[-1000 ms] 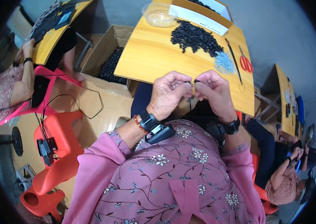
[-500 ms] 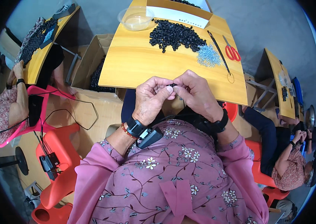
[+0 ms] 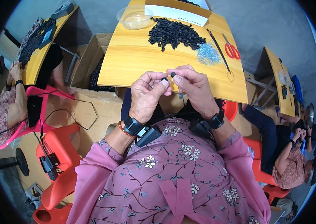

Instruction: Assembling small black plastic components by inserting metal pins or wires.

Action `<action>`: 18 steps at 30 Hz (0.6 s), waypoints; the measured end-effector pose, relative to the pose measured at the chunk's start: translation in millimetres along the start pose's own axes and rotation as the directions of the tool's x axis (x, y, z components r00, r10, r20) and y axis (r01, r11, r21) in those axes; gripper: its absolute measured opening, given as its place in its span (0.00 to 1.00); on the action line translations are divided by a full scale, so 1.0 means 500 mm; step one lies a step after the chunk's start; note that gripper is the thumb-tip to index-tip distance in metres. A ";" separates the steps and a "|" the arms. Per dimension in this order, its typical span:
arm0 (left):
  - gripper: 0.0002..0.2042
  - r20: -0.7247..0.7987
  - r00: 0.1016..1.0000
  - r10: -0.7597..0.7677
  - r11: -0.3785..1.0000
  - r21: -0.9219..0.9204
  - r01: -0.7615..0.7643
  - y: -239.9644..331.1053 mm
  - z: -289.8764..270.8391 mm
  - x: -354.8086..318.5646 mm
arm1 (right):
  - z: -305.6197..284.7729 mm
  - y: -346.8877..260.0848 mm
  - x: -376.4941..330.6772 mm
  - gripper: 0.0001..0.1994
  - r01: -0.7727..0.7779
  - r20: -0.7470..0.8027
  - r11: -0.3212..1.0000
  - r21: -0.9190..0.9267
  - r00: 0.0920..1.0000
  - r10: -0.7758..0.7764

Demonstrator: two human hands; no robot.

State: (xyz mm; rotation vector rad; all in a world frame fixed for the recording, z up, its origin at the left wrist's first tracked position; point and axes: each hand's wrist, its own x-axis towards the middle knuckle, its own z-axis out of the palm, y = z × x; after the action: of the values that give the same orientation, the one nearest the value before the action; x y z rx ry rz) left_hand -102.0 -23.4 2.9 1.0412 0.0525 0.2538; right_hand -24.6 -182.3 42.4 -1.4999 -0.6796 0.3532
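Note:
Above the near edge of the yellow wooden table (image 3: 128, 67), my left hand (image 3: 146, 91) pinches a small black plastic piece (image 3: 164, 78) between thumb and forefinger. Close beside it my right hand (image 3: 194, 87) pinches another small black plastic piece (image 3: 173, 74). A narrow gap separates the two pieces. Beyond my hands lies a heap of small black plastic parts (image 3: 174, 33). Next to the heap, on its right, is a pile of small clear bluish pieces (image 3: 207, 54). Red-handled scissors (image 3: 232, 51) and a thin black rod with a wire loop (image 3: 218, 48) lie farther right.
A clear plastic bowl (image 3: 134, 18) and a white open box (image 3: 176, 14) stand at the table's far side. On the floor to the left is a cardboard carton (image 3: 81, 71) with dark contents. Co-workers sit at tables on both sides; a red chair (image 3: 62, 156) stands at left.
My hands have drawn slightly apart. The black pieces, mostly hidden between my fingertips before, now show as two separate pieces, one in each hand.

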 end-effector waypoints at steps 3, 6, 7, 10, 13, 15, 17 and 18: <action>0.07 0.009 0.999 -0.037 0.999 -0.027 0.038 -0.001 0.005 0.000 | 0.000 0.014 0.000 0.10 0.038 -0.005 0.999 0.022 0.999 -0.038; 0.07 0.030 0.997 -0.067 0.995 -0.072 0.069 0.001 0.004 -0.003 | 0.008 0.027 0.000 0.10 0.106 0.014 0.994 0.033 0.994 -0.106; 0.07 0.040 0.996 -0.074 0.993 -0.091 0.077 0.001 0.002 -0.003 | 0.007 0.031 0.003 0.10 0.135 0.032 0.991 -0.011 0.990 -0.135; 0.07 0.131 0.987 -0.089 0.966 -0.231 0.118 0.000 -0.009 -0.004 | 0.015 0.018 0.000 0.10 0.100 0.045 0.994 0.033 0.994 -0.102; 0.06 0.158 0.980 -0.123 0.949 -0.271 0.162 0.005 -0.007 -0.005 | 0.016 0.015 -0.002 0.11 0.068 0.066 0.994 0.088 0.995 -0.074; 0.06 0.146 0.980 -0.136 0.939 -0.297 0.175 0.010 0.000 -0.006 | 0.009 0.022 -0.003 0.12 0.168 0.076 0.985 -0.042 0.983 -0.165; 0.06 0.149 0.979 -0.141 0.936 -0.301 0.181 0.011 0.001 -0.003 | 0.000 0.029 0.003 0.12 0.297 0.096 0.926 -0.233 0.954 -0.282; 0.06 0.158 0.977 -0.142 0.939 -0.292 0.183 0.007 -0.001 -0.004 | 0.000 0.029 0.001 0.13 0.324 0.102 0.902 -0.287 0.946 -0.307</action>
State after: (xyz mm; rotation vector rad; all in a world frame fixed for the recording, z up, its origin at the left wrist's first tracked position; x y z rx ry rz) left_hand -104.8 -21.8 5.3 0.7377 -0.0223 0.0373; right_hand -21.5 -180.9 28.5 -1.6359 -1.0409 0.0401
